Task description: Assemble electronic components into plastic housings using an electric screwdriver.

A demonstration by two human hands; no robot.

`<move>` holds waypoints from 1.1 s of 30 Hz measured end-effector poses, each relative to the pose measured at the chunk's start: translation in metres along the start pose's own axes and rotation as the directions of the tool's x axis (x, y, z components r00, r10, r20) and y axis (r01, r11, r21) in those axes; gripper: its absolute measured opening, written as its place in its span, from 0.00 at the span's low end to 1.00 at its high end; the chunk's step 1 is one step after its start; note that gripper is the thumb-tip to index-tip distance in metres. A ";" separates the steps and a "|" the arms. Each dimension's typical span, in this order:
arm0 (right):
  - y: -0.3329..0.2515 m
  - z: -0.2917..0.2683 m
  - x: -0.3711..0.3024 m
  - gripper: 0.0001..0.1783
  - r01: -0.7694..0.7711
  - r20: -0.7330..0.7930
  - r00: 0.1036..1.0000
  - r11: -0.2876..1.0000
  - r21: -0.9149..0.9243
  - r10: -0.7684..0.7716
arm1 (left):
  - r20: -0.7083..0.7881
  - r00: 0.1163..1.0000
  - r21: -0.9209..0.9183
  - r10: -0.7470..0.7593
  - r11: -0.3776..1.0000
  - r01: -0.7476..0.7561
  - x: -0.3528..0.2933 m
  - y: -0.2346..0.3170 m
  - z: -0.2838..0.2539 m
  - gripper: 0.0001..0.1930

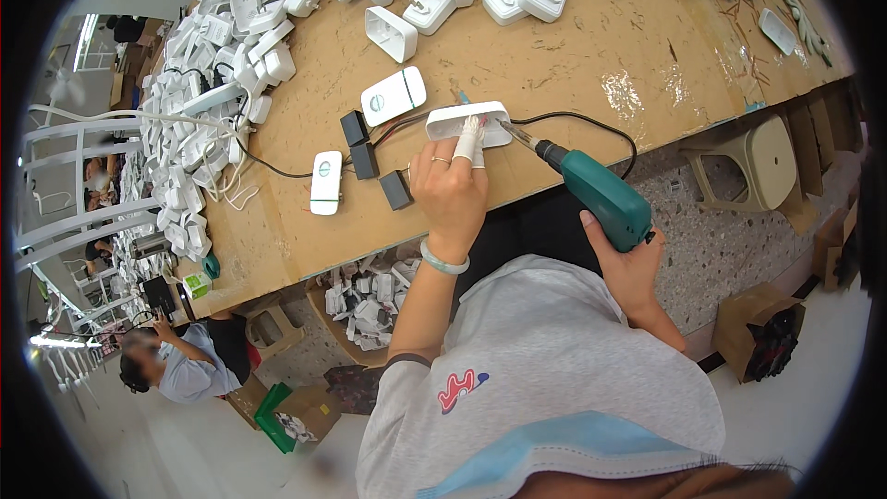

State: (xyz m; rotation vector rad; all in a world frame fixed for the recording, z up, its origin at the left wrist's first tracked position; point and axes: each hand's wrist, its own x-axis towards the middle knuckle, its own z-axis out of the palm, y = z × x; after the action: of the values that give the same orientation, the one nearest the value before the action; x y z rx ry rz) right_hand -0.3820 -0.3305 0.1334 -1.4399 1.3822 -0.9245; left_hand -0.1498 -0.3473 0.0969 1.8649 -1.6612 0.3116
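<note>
My left hand (450, 192) has white wraps on some fingers. Its fingertips reach into a white plastic housing shell (443, 127) with its hollow side toward me, holding it against the tabletop. A green power tool (605, 199) with a black collar and slim metal tip is gripped in my right hand (633, 268). The tip points at the shell's right end, beside my left fingers; I cannot tell whether it touches. Just left of my left hand lie dark rectangular blocks (364, 161) on leads. Two white rounded devices (394, 96) lie beside them.
White plug housings (434, 5) are heaped along the table's far side and left. A black cable (591, 116) loops behind the tool. A box of white parts (374, 300) sits below the table edge, a beige stool (753, 171) at right. Another person (185, 360) works at left.
</note>
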 end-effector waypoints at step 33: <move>0.000 0.019 0.017 0.13 0.115 0.024 0.993 0.992 -0.059 -0.113 | 0.001 0.999 0.137 0.043 0.990 -0.043 0.009 0.000 0.008 0.08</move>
State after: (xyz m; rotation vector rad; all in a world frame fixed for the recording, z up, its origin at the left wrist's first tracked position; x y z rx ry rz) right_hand -0.3627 -0.3452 0.1260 -1.5837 1.3338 -0.9445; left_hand -0.1502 -0.3593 0.0951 1.9293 -1.7187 0.4556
